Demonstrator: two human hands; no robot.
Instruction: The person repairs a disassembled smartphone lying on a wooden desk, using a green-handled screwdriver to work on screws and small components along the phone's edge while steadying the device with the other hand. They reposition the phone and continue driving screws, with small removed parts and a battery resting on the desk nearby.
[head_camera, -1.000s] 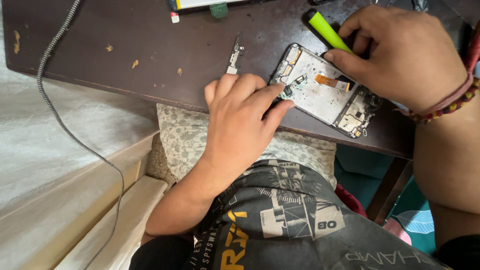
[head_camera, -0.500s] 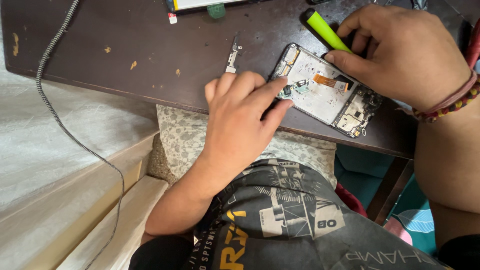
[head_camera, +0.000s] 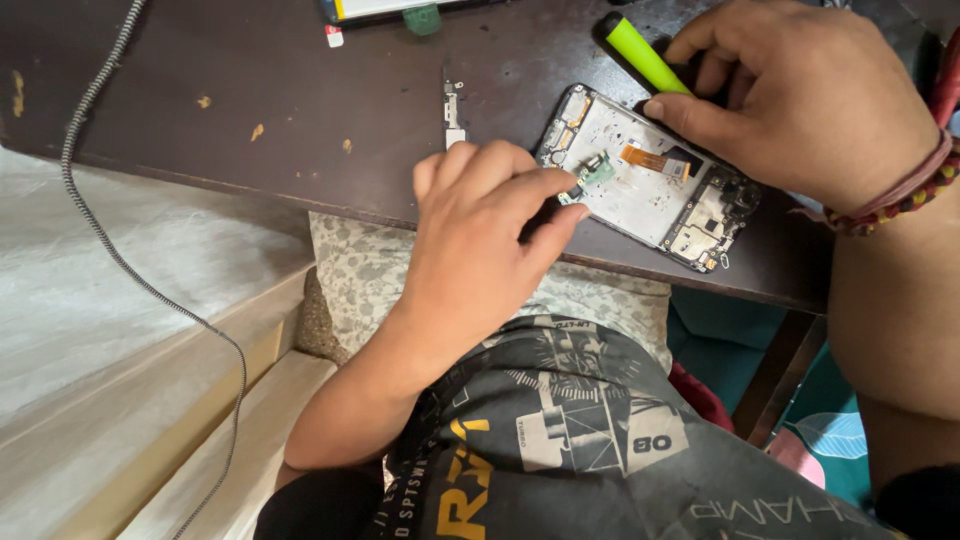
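Soft, even indoor light falls from above — bright enough, with no hard glare. The dark table shows a dull sheen at top centre, near the green tool. The left hand casts a faint shadow on the open phone at mid-frame. Focus is sharp in the centre — the pale surface at lower left looks soft, and straight lines bend slightly toward the frame edges.

Single head-worn view, looking steeply down and close over the near edge of a dark table, taking in the person's lap and both forearms; the frame is sitting tilted, the table edge running diagonally.
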